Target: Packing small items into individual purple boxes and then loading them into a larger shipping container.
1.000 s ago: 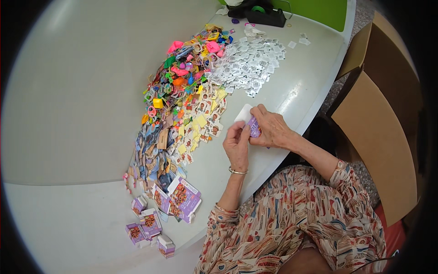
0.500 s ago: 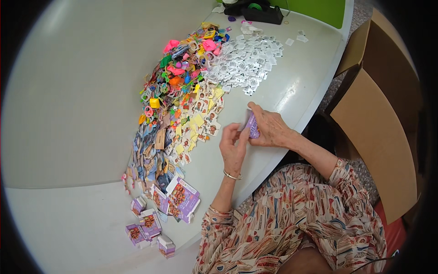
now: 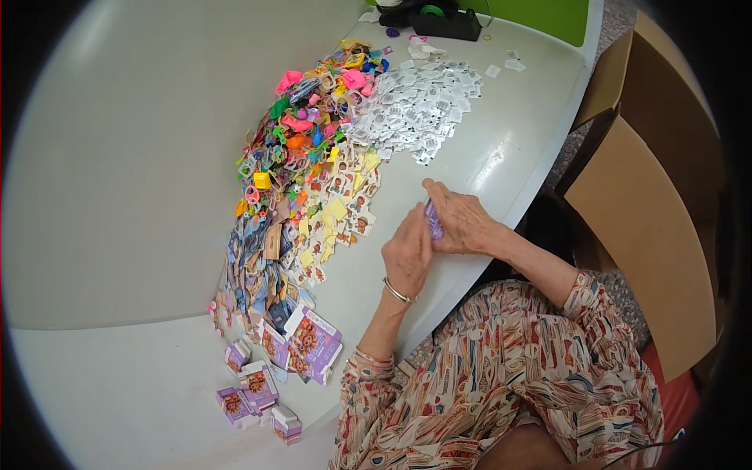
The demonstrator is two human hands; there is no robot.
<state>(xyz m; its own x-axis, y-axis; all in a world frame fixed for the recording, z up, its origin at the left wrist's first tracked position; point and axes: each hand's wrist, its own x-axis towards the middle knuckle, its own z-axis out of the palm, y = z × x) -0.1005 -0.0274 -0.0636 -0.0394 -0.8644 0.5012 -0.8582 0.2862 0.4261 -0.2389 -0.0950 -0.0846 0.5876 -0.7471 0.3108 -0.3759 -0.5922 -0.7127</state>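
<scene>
Between my hands, above the table near its front edge, is a small purple cardboard box (image 3: 435, 222). My right hand (image 3: 468, 222) wraps round its right side, thumb and fingers closed on it. My left hand (image 3: 408, 249), with a bangle at the wrist, presses against its left side with the fingers folded together. The hands cover most of the box, so its ends and flaps cannot be made out. To the left lie more purple boxes (image 3: 315, 341), some flat and some folded up, next to a heap of blue and brown paper pieces (image 3: 262, 262).
Beyond my hands is a pile of small white packets (image 3: 427, 106). Colourful plastic trinkets (image 3: 301, 125) heap up to its left, with printed cards and yellow slips (image 3: 341, 204) below. A black tape dispenser (image 3: 450, 23) stands at the back. An open carton (image 3: 638, 227) is on the right.
My left hand has turned and moved in against the box, its fingers now closed over the side that was showing. My right hand stays nearly still.
</scene>
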